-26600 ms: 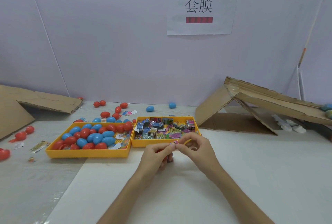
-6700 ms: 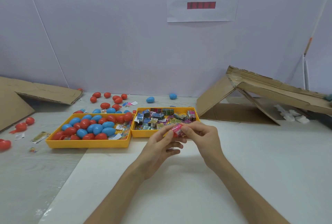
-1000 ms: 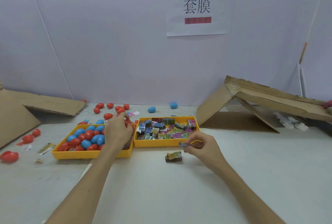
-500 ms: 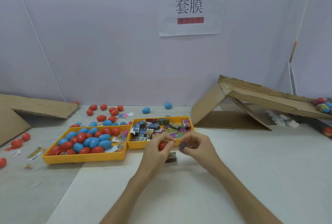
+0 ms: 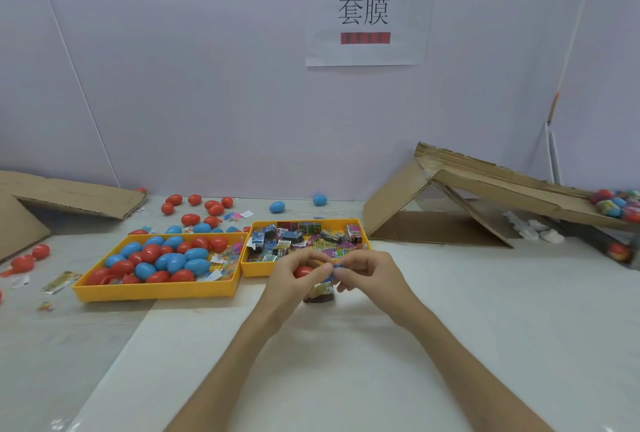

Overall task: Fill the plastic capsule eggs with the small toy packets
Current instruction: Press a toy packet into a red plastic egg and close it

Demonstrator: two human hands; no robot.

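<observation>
My left hand [image 5: 294, 281] grips a red capsule egg [image 5: 302, 272] just in front of the packet tray. My right hand [image 5: 369, 274] pinches a small blue toy packet [image 5: 336, 265] right beside that egg. Another packet [image 5: 322, 290] lies on the table under my hands, partly hidden by them. A yellow tray [image 5: 156, 290] on the left holds several red and blue eggs. The second yellow tray [image 5: 258, 268] behind my hands holds several small toy packets.
Loose red and blue eggs [image 5: 214, 208] lie behind the trays near the wall. A cardboard ramp [image 5: 485, 182] stands at the right, with wrapped eggs [image 5: 614, 204] at its far end. Cardboard sheets [image 5: 69, 194] lie at the left. Paper scraps [image 5: 59, 281] are scattered left of the egg tray.
My left hand left the egg tray with a red egg and came to the middle beside my right hand. My right hand kept pinching the small packet.
</observation>
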